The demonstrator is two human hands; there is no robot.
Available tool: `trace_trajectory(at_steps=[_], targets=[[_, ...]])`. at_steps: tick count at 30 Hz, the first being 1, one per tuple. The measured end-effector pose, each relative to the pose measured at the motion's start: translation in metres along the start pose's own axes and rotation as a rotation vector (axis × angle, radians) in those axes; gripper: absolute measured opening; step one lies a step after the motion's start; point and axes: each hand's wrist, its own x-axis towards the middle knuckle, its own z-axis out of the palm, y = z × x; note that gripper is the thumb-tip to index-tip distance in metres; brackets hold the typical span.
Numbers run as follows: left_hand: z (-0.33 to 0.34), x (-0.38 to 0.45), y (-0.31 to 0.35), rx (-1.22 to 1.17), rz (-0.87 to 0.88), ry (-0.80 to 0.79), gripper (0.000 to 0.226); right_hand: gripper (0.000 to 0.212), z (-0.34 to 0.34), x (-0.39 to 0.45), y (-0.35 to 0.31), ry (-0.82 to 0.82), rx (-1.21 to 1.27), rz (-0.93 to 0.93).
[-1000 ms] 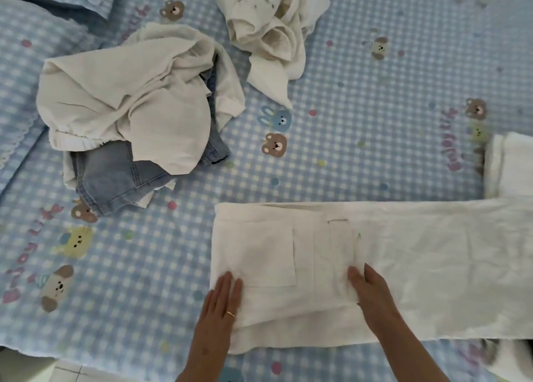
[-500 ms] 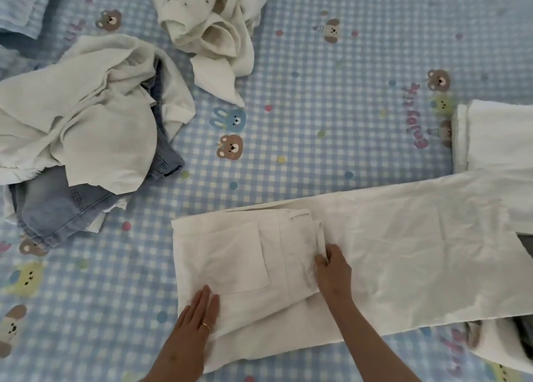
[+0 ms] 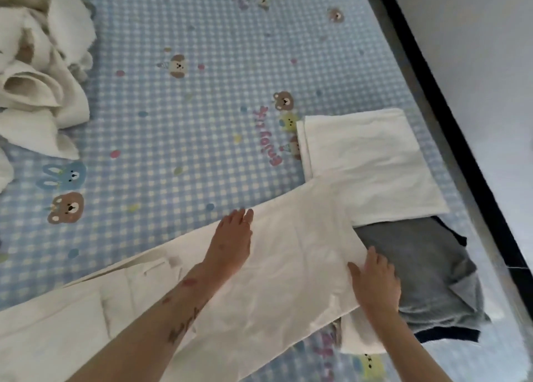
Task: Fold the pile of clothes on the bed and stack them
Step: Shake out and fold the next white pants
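White trousers (image 3: 288, 266) lie flat across the bed, folded lengthwise, waist at the lower left, leg ends to the right. My left hand (image 3: 232, 243) lies flat on the middle of the legs, fingers straight, reaching to the far edge. My right hand (image 3: 375, 280) rests flat at the hem end, fingers spread over the edge of the legs and a folded grey garment (image 3: 427, 272). A folded white garment (image 3: 369, 156) lies just beyond the hems. A crumpled white pile (image 3: 40, 87) sits at the far left.
The blue checked sheet (image 3: 187, 122) with bear prints covers the bed. The dark bed edge (image 3: 450, 122) runs diagonally on the right, with pale floor beyond. Another white piece (image 3: 360, 338) lies under the grey garment near my right wrist.
Both hands slid from the waist and pockets rightward along the trouser legs to the middle and the hem. The view swung right, so the folded stack appears and the denim pile left view.
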Motion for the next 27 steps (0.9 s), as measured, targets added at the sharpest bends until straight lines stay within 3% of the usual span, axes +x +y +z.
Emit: trace_trajectory(at_steps=[4, 8, 11, 13, 14, 17, 21, 24, 27], targets=[[0.002, 0.051, 0.058, 0.018, 0.228, -0.019, 0.059, 0.053, -0.003, 0.022, 0.012, -0.082, 0.119, -0.035], [0.004, 0.099, 0.113, 0.336, 0.705, -0.001, 0.083, 0.027, -0.019, 0.015, 0.013, -0.143, 0.414, -0.144], [-0.011, 0.12, 0.128, 0.532, 0.985, -0.034, 0.051, 0.024, -0.032, -0.016, 0.006, -0.099, 0.516, -0.293], [-0.032, 0.119, 0.121, 0.593, 1.157, 0.077, 0.023, 0.03, -0.04, -0.041, -0.006, -0.127, 0.631, -0.375], [-0.045, 0.114, 0.111, 0.54, 1.212, 0.101, 0.02, 0.033, -0.045, -0.054, -0.013, -0.157, 0.7, -0.396], [-0.08, 0.079, 0.06, 0.464, 1.119, 0.155, 0.037, 0.036, -0.064, -0.097, -0.047, -0.187, 0.892, -0.436], [-0.123, -0.013, -0.048, 0.424, 0.829, 0.146, 0.036, 0.042, -0.081, -0.171, -0.116, -0.303, 1.037, -0.531], [-0.139, -0.098, -0.13, 0.349, 0.629, 0.12, 0.035, 0.042, -0.069, -0.232, -0.174, -0.42, 1.02, -0.696], [-0.13, -0.172, -0.195, 0.345, 0.485, 0.101, 0.037, 0.038, -0.054, -0.283, -0.226, -0.508, 0.831, -0.787]])
